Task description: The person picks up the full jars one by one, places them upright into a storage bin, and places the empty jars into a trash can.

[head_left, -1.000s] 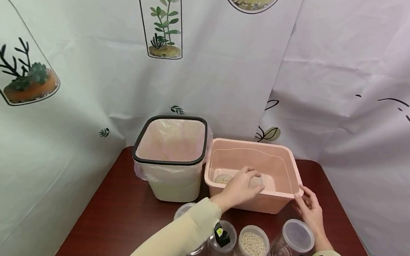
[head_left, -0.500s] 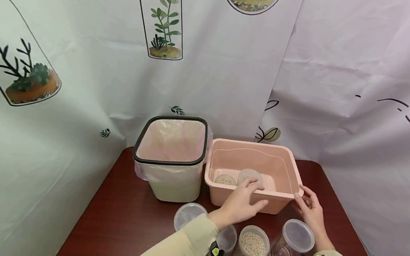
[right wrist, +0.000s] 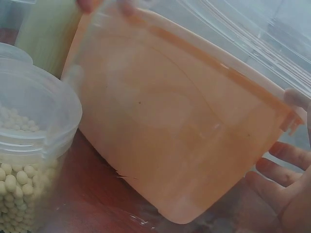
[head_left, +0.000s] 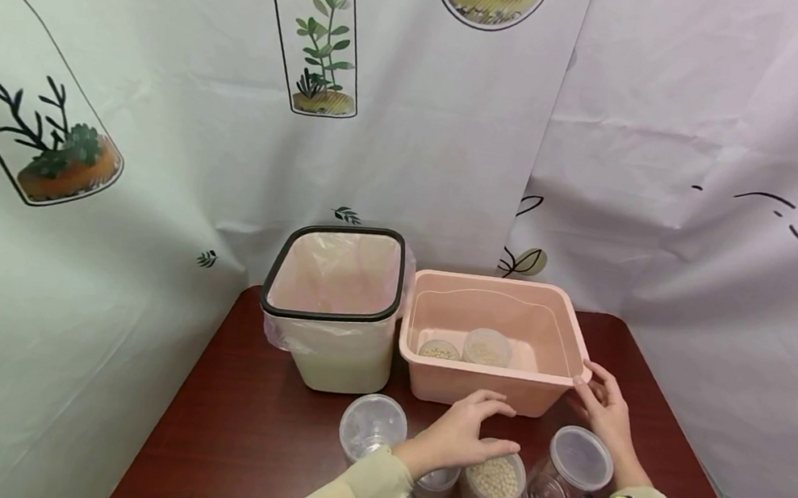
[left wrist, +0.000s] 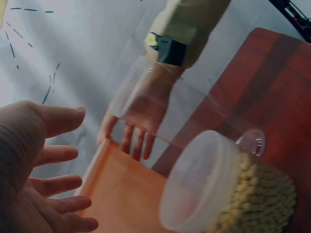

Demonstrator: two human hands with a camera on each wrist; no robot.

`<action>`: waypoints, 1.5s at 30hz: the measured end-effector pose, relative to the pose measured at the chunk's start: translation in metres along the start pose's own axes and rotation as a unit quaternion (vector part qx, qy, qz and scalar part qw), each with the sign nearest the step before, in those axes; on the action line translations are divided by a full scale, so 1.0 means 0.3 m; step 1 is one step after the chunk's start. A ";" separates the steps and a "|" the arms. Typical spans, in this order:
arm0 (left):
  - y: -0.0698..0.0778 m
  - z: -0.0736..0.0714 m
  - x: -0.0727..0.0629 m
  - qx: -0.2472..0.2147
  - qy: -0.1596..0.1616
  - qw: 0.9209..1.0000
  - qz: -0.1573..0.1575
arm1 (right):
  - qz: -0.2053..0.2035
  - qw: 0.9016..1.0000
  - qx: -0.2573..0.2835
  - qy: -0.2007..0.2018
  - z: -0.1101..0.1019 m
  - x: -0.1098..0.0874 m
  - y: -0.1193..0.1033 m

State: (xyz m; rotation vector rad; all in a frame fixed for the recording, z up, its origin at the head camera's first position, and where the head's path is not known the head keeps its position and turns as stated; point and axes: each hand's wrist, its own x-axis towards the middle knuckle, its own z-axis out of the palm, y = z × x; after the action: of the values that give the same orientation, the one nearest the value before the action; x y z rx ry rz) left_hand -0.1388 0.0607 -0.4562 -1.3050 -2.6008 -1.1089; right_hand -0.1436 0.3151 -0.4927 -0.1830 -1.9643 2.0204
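My left hand (head_left: 459, 438) hovers with fingers spread over a lidded clear jar of pale beans (head_left: 490, 490), holding nothing. In the left wrist view the bean jar (left wrist: 262, 194) stands just beyond the fingertips. My right hand (head_left: 608, 417) rests its fingertips on the front right corner of a pink plastic basin (head_left: 421, 381). Extended fingers of that right hand (left wrist: 146, 104) meet the basin's rim in the left wrist view. Inside the basin stand a lidded container (head_left: 487, 346) and a container of pale beans (head_left: 439, 351), both partly hidden by the front wall.
A taller clear jar with a lid (head_left: 577, 462) stands beside the right wrist. Left of the bean jar are a small clear jar (head_left: 436, 484) and another clear jar (head_left: 371, 425), partly behind the left arm. A lined bin (head_left: 343, 361) stands left of the basin.
My left hand has drawn back out of the basin toward the bean jar, leaving the lidded container in the basin uncovered. The right hand stays at the basin's corner.
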 end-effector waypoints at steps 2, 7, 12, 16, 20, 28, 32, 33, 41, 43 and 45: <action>-0.005 0.013 -0.010 -0.004 -0.015 1.000 -0.011 | 0.001 1.000 0.000 0.001 0.000 0.001 0.002; -0.024 0.048 -0.035 -0.018 -0.025 0.999 -0.039 | 0.003 1.000 0.002 0.000 -0.001 0.004 0.007; -0.040 0.087 -0.059 -0.008 -0.023 0.999 -0.041 | 0.003 1.000 0.003 -0.002 0.001 0.001 0.004; -0.047 0.117 -0.078 -0.009 -0.021 0.998 -0.051 | 0.000 1.000 0.006 -0.004 0.008 -0.010 -0.013; -0.058 0.141 -0.097 -0.014 -0.031 0.997 -0.069 | -0.005 1.000 0.015 -0.005 0.016 -0.019 -0.025; -0.074 0.172 -0.120 0.004 -0.065 0.996 -0.058 | -0.004 1.000 0.004 -0.005 0.000 -0.002 0.010; -0.078 0.183 -0.130 0.056 -0.075 0.995 -0.039 | 0.000 1.000 -0.002 -0.005 -0.008 0.007 0.027; -0.078 0.185 -0.131 0.068 -0.075 0.994 -0.035 | 0.001 1.000 -0.006 -0.005 -0.008 0.008 0.029; -0.083 0.195 -0.135 0.122 -0.056 0.991 -0.005 | 0.010 1.000 -0.006 -0.002 -0.004 0.006 0.020; -0.084 0.197 -0.134 0.123 -0.049 0.991 -0.002 | 0.009 1.000 -0.003 -0.001 -0.001 0.003 0.014; -0.086 0.200 -0.132 0.121 -0.042 0.992 0.000 | 0.009 1.000 0.000 -0.002 0.002 -0.001 0.009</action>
State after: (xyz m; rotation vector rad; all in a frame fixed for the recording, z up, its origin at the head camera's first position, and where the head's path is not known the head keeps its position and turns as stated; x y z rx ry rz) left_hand -0.1147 0.0597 -0.5288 -1.3234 -2.6896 -0.7239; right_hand -0.1441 0.3143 -0.4955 -0.1973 -1.9712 2.0330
